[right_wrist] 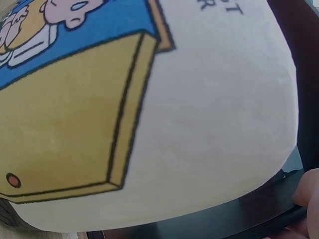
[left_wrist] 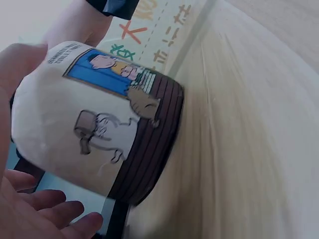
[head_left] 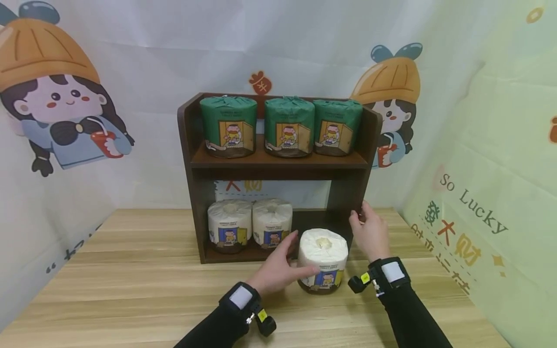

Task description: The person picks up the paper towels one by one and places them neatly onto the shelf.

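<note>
A white-wrapped toilet paper roll [head_left: 323, 258] stands upright on the wooden table, in front of the rack's lower right part. My left hand [head_left: 278, 270] is at its left side, thumb across the front of the wrapper, the other fingers loosely spread. In the left wrist view those fingers [left_wrist: 65, 211] show a gap from the roll [left_wrist: 94, 124]. My right hand [head_left: 372, 234] pinches the front edge of the right side panel of the dark brown rack [head_left: 278, 171], right of the roll. White paper fills most of the right wrist view, with fingertips [right_wrist: 306, 191] at its right edge.
Two white-wrapped rolls [head_left: 271, 224] stand on the lower shelf at the left. Three green-wrapped rolls [head_left: 289, 128] stand on the upper shelf. Behind the rack hangs a printed cloth [head_left: 278, 38], which continues along the right side. The wooden table [head_left: 143, 295] extends around the rack.
</note>
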The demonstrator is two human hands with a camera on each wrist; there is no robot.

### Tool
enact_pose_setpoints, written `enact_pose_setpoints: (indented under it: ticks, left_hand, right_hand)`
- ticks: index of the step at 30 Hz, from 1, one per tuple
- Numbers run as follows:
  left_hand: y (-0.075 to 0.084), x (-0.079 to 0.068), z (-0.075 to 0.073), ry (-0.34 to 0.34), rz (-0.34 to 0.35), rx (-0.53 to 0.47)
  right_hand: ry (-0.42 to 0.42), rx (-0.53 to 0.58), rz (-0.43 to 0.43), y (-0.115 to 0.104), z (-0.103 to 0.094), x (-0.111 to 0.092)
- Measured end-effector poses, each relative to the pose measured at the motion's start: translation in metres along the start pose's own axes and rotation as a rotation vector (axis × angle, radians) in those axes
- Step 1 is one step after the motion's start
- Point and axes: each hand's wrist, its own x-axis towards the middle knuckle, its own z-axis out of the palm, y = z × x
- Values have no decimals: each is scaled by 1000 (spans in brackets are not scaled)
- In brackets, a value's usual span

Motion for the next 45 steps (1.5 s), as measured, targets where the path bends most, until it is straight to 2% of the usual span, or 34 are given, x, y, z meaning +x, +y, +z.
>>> enact_pose_setpoints:
  ticks: [11, 17, 32, 45]
  left_hand:
    - [-10, 6, 14, -88, 70, -88]
    - [-10, 5, 20, -67, 81, -63]
    - [-11, 2, 23, -9, 69, -19]
    - [-11, 3, 24, -12, 86, -36]
  right_hand:
    - [1, 12, -7, -1, 1, 0]
    - [5, 7, -11, 1, 1, 0]
    - [-2, 1, -6, 1, 0, 1]
    - [-2, 0, -3, 2, 0, 1]
